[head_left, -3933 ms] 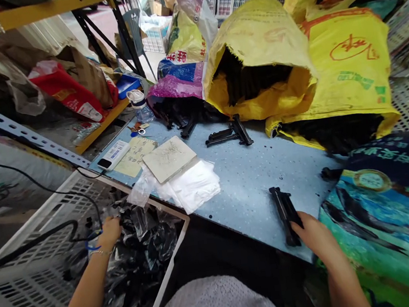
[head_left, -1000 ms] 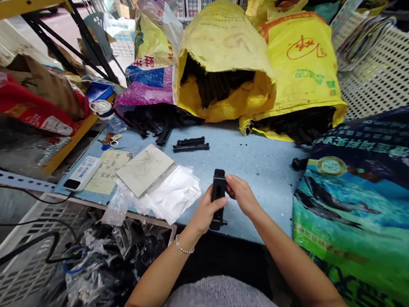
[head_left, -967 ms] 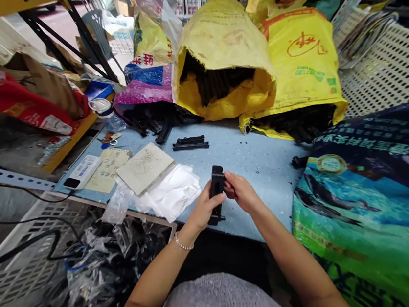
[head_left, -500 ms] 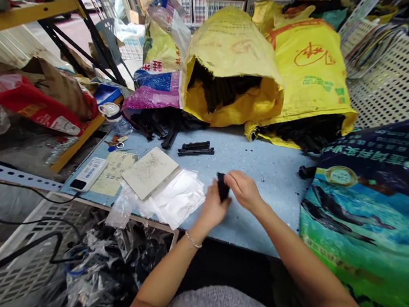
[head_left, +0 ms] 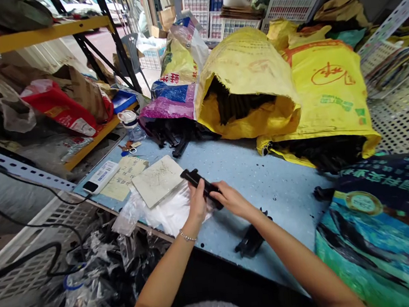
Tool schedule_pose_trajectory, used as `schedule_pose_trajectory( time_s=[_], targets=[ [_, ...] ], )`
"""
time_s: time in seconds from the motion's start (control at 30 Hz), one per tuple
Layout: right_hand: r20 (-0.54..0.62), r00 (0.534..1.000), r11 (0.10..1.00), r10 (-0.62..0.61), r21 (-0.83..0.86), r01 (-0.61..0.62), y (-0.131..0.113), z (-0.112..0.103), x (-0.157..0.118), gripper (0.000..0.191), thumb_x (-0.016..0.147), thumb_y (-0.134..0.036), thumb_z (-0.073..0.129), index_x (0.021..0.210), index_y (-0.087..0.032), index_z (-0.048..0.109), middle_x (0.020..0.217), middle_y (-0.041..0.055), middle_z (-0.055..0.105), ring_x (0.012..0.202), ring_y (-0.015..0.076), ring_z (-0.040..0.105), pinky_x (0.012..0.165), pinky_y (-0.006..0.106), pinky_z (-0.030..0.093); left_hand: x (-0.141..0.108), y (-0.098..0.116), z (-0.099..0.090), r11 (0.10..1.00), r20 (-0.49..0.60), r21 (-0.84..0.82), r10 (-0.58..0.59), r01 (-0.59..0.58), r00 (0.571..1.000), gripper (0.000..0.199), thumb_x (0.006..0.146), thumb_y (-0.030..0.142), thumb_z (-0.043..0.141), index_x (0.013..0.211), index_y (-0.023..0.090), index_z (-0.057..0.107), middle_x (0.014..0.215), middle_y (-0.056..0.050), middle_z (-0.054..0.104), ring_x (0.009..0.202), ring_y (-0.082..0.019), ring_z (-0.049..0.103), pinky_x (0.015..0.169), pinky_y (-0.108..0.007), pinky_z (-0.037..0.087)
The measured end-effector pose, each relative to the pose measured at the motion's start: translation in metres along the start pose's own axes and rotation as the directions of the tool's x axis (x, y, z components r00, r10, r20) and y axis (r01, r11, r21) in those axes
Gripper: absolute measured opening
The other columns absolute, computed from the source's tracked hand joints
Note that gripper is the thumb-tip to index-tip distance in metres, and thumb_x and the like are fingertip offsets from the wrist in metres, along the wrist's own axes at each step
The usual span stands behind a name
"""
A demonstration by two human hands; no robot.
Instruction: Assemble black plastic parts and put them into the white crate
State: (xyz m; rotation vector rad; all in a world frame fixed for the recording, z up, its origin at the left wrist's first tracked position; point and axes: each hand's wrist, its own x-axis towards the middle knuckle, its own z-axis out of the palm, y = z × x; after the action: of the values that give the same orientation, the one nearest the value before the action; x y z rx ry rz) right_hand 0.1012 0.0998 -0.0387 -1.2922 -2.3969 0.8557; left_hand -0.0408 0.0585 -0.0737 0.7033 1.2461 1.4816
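Note:
A long black plastic part, perhaps several pieces lying together, is held slantwise above the blue table. My left hand is closed round its middle from below. My right hand grips its nearer end, fingers bent over it. Beneath my right forearm, a bundle of similar black plastic parts lies near the table's front edge. Just left of my left hand are clear plastic bags under a grey-white board.
Sacks of black parts, one pale yellow and one bright yellow, line the back. A blue-green sack stands at the right. A phone, keys and a lidded jar sit at the left. Below is a white crate of bagged parts.
The black strips from the table's middle are no longer there. My hands have moved left and now hold a long black part. A bundle of black parts now lies by my right forearm.

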Motion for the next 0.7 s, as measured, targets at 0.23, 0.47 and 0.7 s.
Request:
schedule_pose_trajectory(
  time_s=[0.23, 0.47, 0.7],
  targets=[
    [-0.325, 0.945, 0.998, -0.029, 0.050, 0.048, -0.010, -0.020, -0.038, 0.036, 0.097, -0.052, 0.037, 0.084, -0.022, 0.052, 0.083, 0.0056, 0.057, 0.082, 0.0212, 0.053, 0.076, 0.033, 0.040, -0.058, 0.025, 0.016, 0.973, 0.288, 0.187, 0.079, -0.137, 0.954, 0.053, 0.095, 0.045, 0.049, 0.142, 0.024, 0.040, 0.147, -0.007, 0.044, 0.140, -0.024, 0.035, 0.118, -0.038, 0.023],
    [-0.052, 0.987, 0.938, 0.150, 0.322, -0.125, -0.024, -0.001, -0.075, 0.045, 0.099, -0.052, 0.028, 0.071, -0.022, 0.047, 0.066, -0.0002, 0.051, 0.062, 0.0153, 0.047, 0.061, 0.027, 0.036, -0.052, 0.027, 0.015, 0.924, 0.230, 0.296, 0.175, -0.241, 0.957, 0.050, 0.096, 0.045, 0.046, 0.139, 0.021, 0.041, 0.140, -0.009, 0.050, 0.133, -0.024, 0.042, 0.114, -0.038, 0.028],
    [0.066, 0.976, 0.904, 0.208, 0.367, -0.218, -0.007, 0.010, -0.091, 0.047, 0.100, -0.048, 0.028, 0.064, -0.022, 0.045, 0.059, -0.0020, 0.051, 0.058, 0.0152, 0.050, 0.059, 0.027, 0.038, -0.026, 0.011, 0.009, 0.780, 0.209, 0.605, 0.036, -0.158, 0.977, 0.042, 0.096, 0.051, 0.038, 0.114, 0.020, 0.059, 0.092, -0.007, 0.068, 0.091, -0.025, 0.064, 0.084, -0.036, 0.046]
  ],
)
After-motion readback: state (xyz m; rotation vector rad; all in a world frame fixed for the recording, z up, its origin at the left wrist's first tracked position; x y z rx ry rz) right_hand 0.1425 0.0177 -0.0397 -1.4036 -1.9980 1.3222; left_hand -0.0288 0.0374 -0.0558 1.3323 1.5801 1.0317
